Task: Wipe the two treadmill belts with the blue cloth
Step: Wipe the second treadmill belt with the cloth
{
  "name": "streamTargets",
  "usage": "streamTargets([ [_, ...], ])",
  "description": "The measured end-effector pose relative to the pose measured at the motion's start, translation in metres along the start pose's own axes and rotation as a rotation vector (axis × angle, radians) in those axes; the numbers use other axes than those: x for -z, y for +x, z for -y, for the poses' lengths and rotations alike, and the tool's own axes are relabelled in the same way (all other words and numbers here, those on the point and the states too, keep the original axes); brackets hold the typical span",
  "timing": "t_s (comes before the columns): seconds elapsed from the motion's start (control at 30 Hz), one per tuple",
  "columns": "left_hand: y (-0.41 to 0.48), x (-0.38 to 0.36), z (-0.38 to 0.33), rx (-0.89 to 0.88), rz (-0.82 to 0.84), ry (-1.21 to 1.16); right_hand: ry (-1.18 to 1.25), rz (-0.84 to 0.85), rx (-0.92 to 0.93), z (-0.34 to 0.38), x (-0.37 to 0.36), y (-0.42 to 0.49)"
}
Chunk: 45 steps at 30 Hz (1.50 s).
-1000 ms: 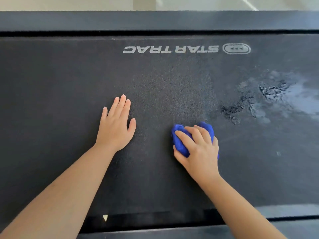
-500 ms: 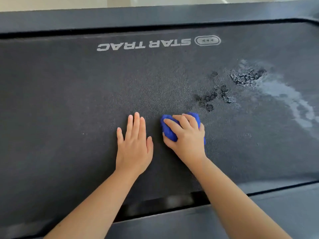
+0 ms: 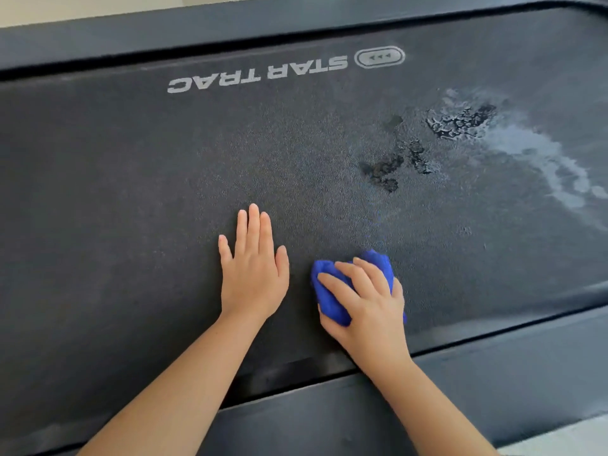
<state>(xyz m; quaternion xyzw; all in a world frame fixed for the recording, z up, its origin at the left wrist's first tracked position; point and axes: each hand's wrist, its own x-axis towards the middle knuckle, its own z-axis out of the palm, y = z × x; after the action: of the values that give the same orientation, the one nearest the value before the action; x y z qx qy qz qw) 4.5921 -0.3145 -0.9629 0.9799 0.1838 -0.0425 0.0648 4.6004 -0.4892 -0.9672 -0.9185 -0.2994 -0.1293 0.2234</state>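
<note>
We see a wide, dark grey, finely textured treadmill belt filling most of the view, with a dark side rail along its near edge and another along its far edge. White "STAR TRAC" lettering with an oval logo beside it is printed near the belt's far edge, upside down from where we look.

Our left hand lies flat on the belt, palm down, fingers straight and close together, its grip apart and holding nothing. It sits roughly midway along the visible belt, closer to the near edge than to the far one.

Just beside it, our right hand is bent over a bunched bright blue cloth, its grip clamped on the cloth with the fingers pressed across the top and the thumb side tucked low. The cloth rests on the belt under that hand, close to the near edge; blue folds show past the fingertips and at the left of the hand.

Toward the belt's far right part we see dark wet patches and a pale, streaky smear that runs on to the right edge of the view, well apart from the cloth. A strip of pale floor shows beyond the far rail.
</note>
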Motion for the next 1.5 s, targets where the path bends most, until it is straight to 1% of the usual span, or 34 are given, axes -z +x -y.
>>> streamTargets([
  [0.1, -0.001, 0.0, 0.0, -0.001, -0.005, -0.007, -0.003, -0.024, 0.012, 0.002, 0.0, -0.008],
  [0.2, -0.001, -0.001, 0.0, 0.002, -0.029, -0.019, -0.029, -0.047, 0.01, -0.005, -0.011, 0.029],
  [0.33, -0.001, 0.0, -0.001, 0.011, -0.034, -0.019, -0.068, 0.032, -0.075, -0.022, -0.026, 0.102],
  [0.4, -0.001, 0.0, -0.002, 0.016, -0.043, -0.01, -0.065, 0.047, -0.11, -0.023, -0.029, 0.112],
  [0.47, -0.001, 0.001, -0.001, 0.018, -0.013, -0.008, -0.055, 0.02, -0.099, -0.02, -0.024, 0.092],
  [0.57, -0.002, 0.005, -0.003, 0.031, -0.014, -0.028, -0.013, -0.016, -0.029, -0.014, -0.008, 0.034],
  [0.67, 0.0, 0.007, -0.009, 0.033, -0.036, -0.018, 0.02, 0.024, 0.041, -0.015, 0.005, 0.005],
  [0.77, 0.003, 0.008, -0.022, 0.027, -0.075, -0.024, 0.03, 0.085, 0.11, -0.031, 0.014, 0.007],
  [0.8, 0.004, 0.007, -0.031, -0.002, -0.081, -0.037, 0.019, 0.092, 0.108, -0.042, 0.019, 0.008],
  [0.87, 0.007, 0.006, -0.055, -0.1, -0.093, -0.061, -0.013, 0.082, 0.036, -0.079, 0.031, 0.01],
  [0.93, 0.009, 0.004, -0.079, -0.169, -0.046, -0.078, -0.052, 0.063, -0.094, -0.126, 0.049, 0.012],
  [0.97, 0.01, 0.0, -0.088, -0.18, -0.005, -0.066, -0.07, 0.054, -0.161, -0.146, 0.058, 0.013],
  [1.03, 0.013, -0.006, -0.097, -0.168, 0.015, -0.032, -0.102, 0.027, -0.261, -0.172, 0.068, 0.012],
  [1.1, 0.012, -0.006, -0.097, -0.147, 0.009, -0.008, -0.139, -0.013, -0.302, -0.174, 0.066, 0.012],
  [1.17, 0.011, -0.007, -0.098, -0.136, -0.003, -0.002, -0.143, -0.033, -0.269, -0.153, 0.055, 0.017],
  [1.27, 0.011, -0.006, -0.099, -0.128, -0.009, -0.02, -0.073, 0.0, -0.065, -0.105, 0.03, 0.025],
  [1.3, 0.011, -0.006, -0.098, -0.128, -0.004, -0.031, -0.063, 0.016, -0.027, -0.092, 0.024, 0.025],
  [1.37, 0.012, -0.007, -0.097, -0.134, -0.007, -0.025, -0.063, 0.042, -0.003, -0.085, 0.02, 0.025],
  [1.5, 0.013, -0.009, -0.097, -0.127, -0.01, -0.014, -0.05, 0.044, 0.029, -0.092, 0.022, 0.024],
])
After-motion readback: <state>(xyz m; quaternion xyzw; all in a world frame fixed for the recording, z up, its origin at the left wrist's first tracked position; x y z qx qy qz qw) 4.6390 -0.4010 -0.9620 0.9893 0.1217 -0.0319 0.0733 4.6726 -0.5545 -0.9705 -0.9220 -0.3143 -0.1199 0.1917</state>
